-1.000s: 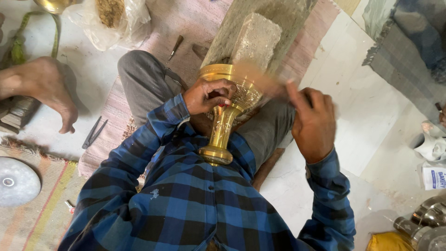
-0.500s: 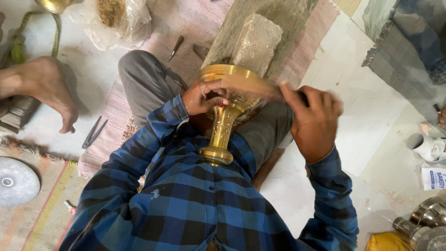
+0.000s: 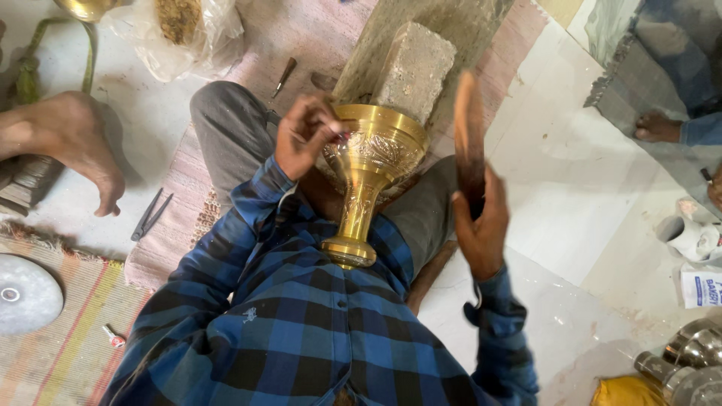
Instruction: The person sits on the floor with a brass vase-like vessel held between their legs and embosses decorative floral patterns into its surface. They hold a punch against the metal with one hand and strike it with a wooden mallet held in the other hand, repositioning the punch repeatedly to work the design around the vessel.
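- Since half a second ago: right hand (image 3: 480,229) has swung its wooden mallet (image 3: 469,139) up off the goblet rim; it was laid across the bowl, now stands near upright, blurred, to the right of the bowl
- Right hand: fingers wrapped around the lower end of the mallet, closed grip
- Brass goblet (image 3: 366,177): foot rests against the blue checked shirt (image 3: 316,331) at the belly, stem tilted away, bowl over the lap between the grey-trousered knees
- Left hand (image 3: 302,134): fingertips bunched, pinching something small against the left side of the bowl; what it is, cannot tell
- Beyond the bowl: grey stone block (image 3: 415,69) lying on a long slab
- Left, on the floor: metal pliers (image 3: 150,214), another person's bare foot (image 3: 71,139)
- Far left top: clear plastic bag (image 3: 184,30)
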